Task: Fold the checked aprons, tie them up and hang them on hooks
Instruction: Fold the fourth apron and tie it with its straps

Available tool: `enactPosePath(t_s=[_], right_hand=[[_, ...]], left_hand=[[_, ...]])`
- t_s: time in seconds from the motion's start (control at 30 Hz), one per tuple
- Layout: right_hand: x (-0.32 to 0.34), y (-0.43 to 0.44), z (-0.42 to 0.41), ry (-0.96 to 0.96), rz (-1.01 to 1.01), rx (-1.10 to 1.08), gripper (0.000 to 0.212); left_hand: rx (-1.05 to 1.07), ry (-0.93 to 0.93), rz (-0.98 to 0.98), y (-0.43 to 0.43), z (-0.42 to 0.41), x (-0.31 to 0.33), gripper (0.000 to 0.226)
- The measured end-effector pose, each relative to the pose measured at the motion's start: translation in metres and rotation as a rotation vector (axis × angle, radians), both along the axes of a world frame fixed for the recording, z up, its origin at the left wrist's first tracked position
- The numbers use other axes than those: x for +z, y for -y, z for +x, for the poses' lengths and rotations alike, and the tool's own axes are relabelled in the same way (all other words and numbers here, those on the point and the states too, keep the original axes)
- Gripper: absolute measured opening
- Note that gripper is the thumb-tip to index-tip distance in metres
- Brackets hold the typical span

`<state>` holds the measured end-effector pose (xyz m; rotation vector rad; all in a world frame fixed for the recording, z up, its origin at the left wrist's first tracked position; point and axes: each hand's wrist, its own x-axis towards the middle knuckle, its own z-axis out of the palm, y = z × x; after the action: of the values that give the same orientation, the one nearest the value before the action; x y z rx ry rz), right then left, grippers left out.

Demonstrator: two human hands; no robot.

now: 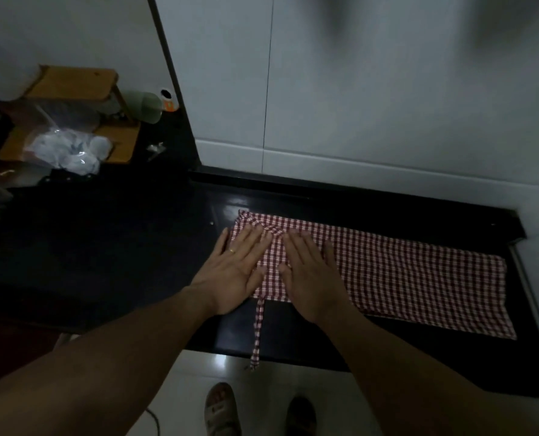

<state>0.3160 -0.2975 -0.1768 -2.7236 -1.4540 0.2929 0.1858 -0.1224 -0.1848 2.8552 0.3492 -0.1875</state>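
A red-and-white checked apron (403, 272) lies folded into a long strip on the black counter (293, 335). Its left end is bunched a little. One checked strap (258, 335) hangs from the strip's near edge over the counter's front. My left hand (233, 272) lies flat, palm down, on the apron's left end, fingers spread, with a ring on one finger. My right hand (312, 278) presses flat on the cloth just beside it, fingers apart. Neither hand grips anything.
A white tiled wall (372, 89) rises behind the counter. At the far left stand a wooden rack (79, 86), a pale green cup (148, 105) and crumpled clear plastic bags (70, 149). Two sandalled feet (221, 410) stand on the white floor below.
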Motion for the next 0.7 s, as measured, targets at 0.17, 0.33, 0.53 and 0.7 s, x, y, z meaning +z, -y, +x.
enactPosePath(t_s=[0.17, 0.33, 0.53, 0.7], right_hand=[[-0.001, -0.008, 0.004, 0.044, 0.007, -0.021, 0.066], [0.017, -0.003, -0.01, 0.073, 0.16, -0.173, 0.037], [0.014, -0.006, 0.0, -0.326, 0.244, -0.391, 0.023], [0.037, 0.015, 0.022, -0.94, 0.451, -0.609, 0.021]], left_hand=[[0.565, 0.128, -0.048, -0.007, -0.004, 0.01, 0.062], [0.677, -0.014, -0.623, -0.015, 0.03, 0.046, 0.013], [0.649, 0.143, -1.044, 0.003, 0.051, 0.079, 0.018], [0.561, 0.185, -1.071, 0.042, 0.085, 0.106, 0.018]])
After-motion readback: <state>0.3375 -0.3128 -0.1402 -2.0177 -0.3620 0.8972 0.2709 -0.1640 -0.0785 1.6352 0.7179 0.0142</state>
